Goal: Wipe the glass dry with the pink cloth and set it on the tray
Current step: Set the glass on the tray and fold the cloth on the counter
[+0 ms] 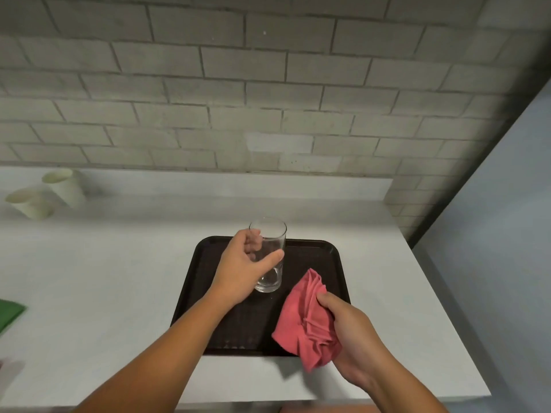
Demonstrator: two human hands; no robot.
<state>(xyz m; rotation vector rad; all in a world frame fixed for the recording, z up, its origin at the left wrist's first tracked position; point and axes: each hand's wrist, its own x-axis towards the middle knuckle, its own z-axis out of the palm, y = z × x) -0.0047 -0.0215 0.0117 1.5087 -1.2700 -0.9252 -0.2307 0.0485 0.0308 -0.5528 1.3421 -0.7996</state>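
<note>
A clear tall glass (pixel 272 263) stands upright on the dark brown tray (pixel 325 257), near its middle. My left hand (pixel 243 265) wraps around the glass's left side, thumb across the front and fingers behind it. Over the tray's right front corner, my right hand (pixel 348 332) clutches the crumpled pink cloth (pixel 304 317). Cloth and glass are apart.
The tray lies on a white counter (pixel 104 293) against a grey brick wall. Two pale paper cups (pixel 44 195) stand at the far left. A green item (pixel 9 312) pokes in at the left edge. The counter ends just right of the tray.
</note>
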